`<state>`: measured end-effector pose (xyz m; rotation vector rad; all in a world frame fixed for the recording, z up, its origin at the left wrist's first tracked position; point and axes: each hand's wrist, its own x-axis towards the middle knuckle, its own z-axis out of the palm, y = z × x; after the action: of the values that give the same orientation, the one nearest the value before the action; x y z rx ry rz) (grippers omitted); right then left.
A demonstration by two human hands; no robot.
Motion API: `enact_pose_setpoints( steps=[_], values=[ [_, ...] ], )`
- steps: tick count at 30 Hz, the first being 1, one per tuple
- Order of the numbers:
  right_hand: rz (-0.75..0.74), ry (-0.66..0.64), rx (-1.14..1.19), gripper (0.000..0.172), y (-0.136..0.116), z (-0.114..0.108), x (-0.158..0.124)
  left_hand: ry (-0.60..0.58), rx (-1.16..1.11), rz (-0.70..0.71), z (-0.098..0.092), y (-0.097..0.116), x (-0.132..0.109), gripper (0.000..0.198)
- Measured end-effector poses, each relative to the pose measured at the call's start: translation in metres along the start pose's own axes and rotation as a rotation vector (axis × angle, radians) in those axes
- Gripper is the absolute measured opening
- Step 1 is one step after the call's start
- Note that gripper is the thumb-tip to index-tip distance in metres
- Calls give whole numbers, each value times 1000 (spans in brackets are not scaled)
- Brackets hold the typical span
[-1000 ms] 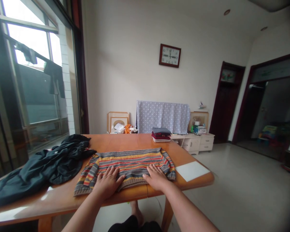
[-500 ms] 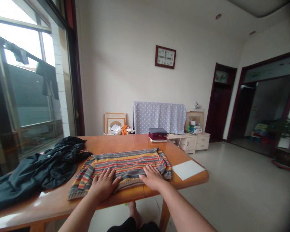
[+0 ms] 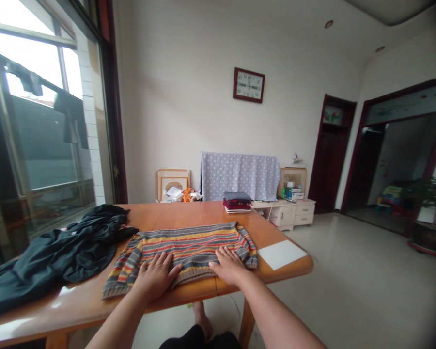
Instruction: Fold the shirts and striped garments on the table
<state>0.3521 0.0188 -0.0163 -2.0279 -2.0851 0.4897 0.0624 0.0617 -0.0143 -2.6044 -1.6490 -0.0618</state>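
Observation:
A striped sweater (image 3: 192, 245) in grey, yellow and red lies spread on the wooden table (image 3: 189, 212), its ribbed hem toward me and its sleeves at either side. My left hand (image 3: 156, 275) rests flat on its lower left part, fingers spread. On the lower right part lies my right hand (image 3: 228, 265), also flat with fingers apart. Neither hand grips the cloth. What is under the palms is hidden.
A crumpled dark garment (image 3: 69, 247) covers the table's left side. A stack of folded clothes (image 3: 237, 202) stands at the far edge. A white sheet (image 3: 282, 254) lies near the right corner. Beyond stands a low white cabinet (image 3: 287, 216).

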Motion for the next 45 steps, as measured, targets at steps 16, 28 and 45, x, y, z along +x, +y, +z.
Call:
enact_pose_setpoints(
  steps=[16, 28, 45],
  values=[
    [8, 88, -130, 84, 20, 32, 26, 90, -224, -131, 9, 5, -5, 85],
    [-5, 83, -114, 84, 19, 28, 22, 76, -254, -135, 6, 3, -4, 86],
    [-58, -65, 55, 86, 16, -3, 18, 80, -224, -145, 16, -4, 7, 85]
  ],
)
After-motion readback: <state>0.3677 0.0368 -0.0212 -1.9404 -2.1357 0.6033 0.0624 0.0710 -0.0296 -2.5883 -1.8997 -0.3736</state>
